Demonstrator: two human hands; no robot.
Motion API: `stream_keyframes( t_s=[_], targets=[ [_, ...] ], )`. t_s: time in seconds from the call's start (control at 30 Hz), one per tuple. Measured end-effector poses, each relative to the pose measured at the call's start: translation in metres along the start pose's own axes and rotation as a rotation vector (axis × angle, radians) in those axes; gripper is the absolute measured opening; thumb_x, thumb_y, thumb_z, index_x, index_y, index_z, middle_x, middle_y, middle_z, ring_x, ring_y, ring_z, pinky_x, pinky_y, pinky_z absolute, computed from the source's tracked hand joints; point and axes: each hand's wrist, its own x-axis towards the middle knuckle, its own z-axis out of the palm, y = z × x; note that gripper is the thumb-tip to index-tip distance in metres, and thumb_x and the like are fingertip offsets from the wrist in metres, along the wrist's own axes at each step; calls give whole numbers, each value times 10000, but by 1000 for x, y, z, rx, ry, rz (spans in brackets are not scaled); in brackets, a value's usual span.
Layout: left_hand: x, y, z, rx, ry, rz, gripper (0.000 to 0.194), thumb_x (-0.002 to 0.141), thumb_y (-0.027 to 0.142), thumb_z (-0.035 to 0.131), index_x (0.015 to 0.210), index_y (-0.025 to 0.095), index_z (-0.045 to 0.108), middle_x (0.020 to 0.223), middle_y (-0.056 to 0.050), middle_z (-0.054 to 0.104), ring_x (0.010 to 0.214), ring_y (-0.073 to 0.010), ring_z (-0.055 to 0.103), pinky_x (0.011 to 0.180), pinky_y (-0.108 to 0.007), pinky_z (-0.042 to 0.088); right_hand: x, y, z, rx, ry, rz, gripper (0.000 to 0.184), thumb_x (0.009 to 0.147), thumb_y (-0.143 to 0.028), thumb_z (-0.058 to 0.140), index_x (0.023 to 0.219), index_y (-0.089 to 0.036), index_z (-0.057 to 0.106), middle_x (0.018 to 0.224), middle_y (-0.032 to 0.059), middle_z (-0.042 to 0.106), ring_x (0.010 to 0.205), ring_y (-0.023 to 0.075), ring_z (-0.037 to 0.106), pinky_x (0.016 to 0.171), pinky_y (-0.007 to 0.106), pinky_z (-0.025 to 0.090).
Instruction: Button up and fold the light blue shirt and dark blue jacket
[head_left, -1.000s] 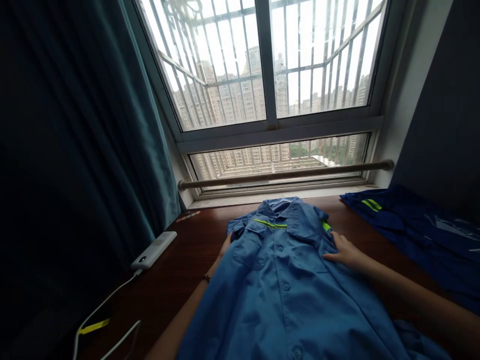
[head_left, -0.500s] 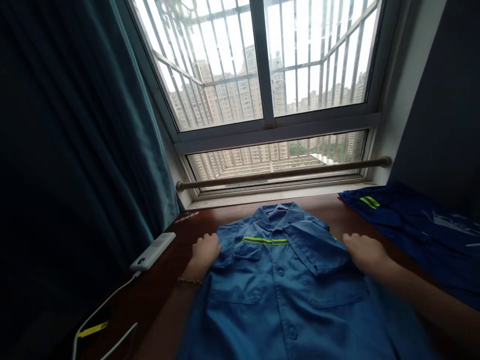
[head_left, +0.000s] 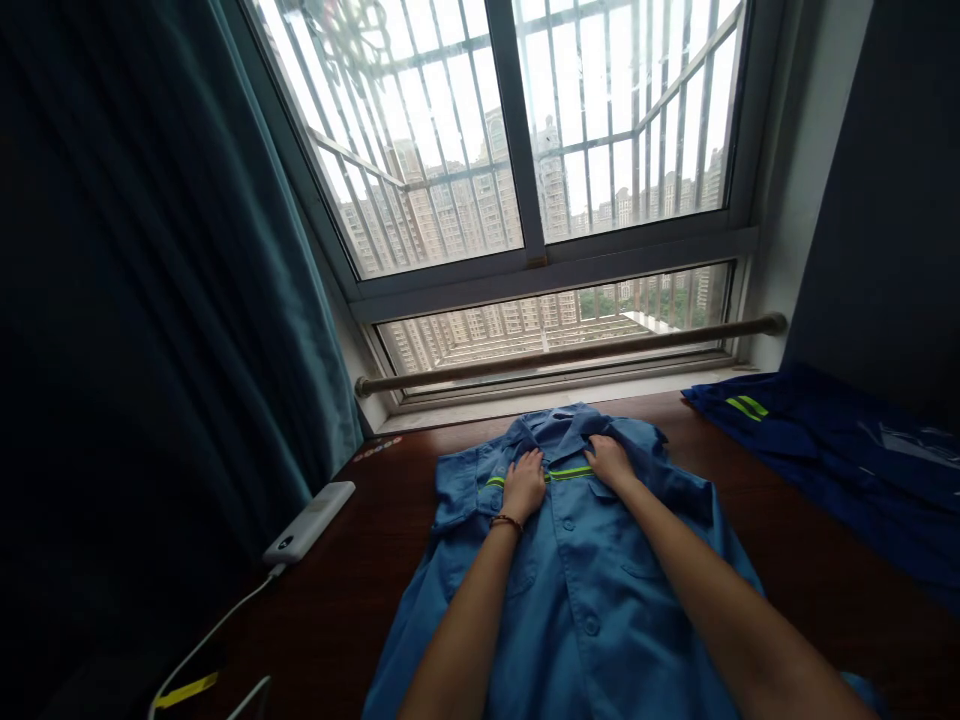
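A blue work shirt (head_left: 577, 590) with a yellow-green reflective stripe lies front-up on a dark wooden table (head_left: 352, 590), its collar toward the window. My left hand (head_left: 523, 484) rests flat on the chest just left of the button line, fingers stretched toward the collar. My right hand (head_left: 609, 462) lies flat on the shirt just right of the buttons, below the collar. Both hands press on the cloth and hold nothing. A thin bracelet sits on my left wrist.
A white power bank (head_left: 309, 520) with a cable lies at the table's left edge by the teal curtain (head_left: 165, 300). Dark blue garments (head_left: 825, 450) with a reflective stripe lie at the right. A rail (head_left: 570, 352) runs below the barred window.
Both hands have moved from the shirt's shoulders inward to the chest beside the collar. The shirt now lies flatter and the view has shifted slightly.
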Motion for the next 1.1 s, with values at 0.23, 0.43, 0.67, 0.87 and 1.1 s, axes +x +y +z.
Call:
stream_keyframes(
  t_s=[0.23, 0.43, 0.67, 0.87, 1.1],
  targets=[
    [2, -4, -4, -108, 59, 108, 318, 799, 223, 439, 1085, 249, 574, 1200, -26, 524, 1154, -215, 407, 978, -406, 289, 3, -5, 13, -37, 79, 12, 247, 826, -251, 436, 940, -113, 607, 995, 136, 589, 1022, 226, 474, 880, 307, 313],
    [2, 8, -5, -162, 214, 242, 252, 815, 282, 434, 834, 179, 663, 899, -68, 612, 904, -177, 517, 819, -301, 394, 4, -22, 16, -15, 99, -99, 300, 832, -326, 438, 790, -106, 637, 886, 130, 610, 932, 219, 508, 841, 300, 349],
    [14, -2, 8, -697, 76, -65, 220, 628, 344, 642, 671, 129, 663, 642, -44, 613, 624, -154, 537, 607, -257, 394, -2, -35, 20, 96, 97, -203, 254, 825, -291, 448, 735, -157, 644, 814, 88, 610, 814, 178, 540, 691, 252, 403],
    [13, -8, 5, -941, 51, -191, 218, 614, 284, 657, 720, 94, 643, 628, -39, 622, 581, -120, 541, 567, -222, 410, -4, -36, 13, 201, 106, -267, 194, 816, -270, 458, 831, -147, 606, 777, 38, 610, 692, 120, 550, 645, 208, 413],
    [16, -12, 9, -1143, 74, -321, 229, 553, 244, 708, 691, 82, 624, 580, -30, 602, 517, -94, 533, 555, -230, 433, -19, -47, 4, 136, 136, -396, 152, 803, -159, 426, 893, -142, 548, 903, 74, 556, 829, 154, 508, 746, 247, 397]
  ],
)
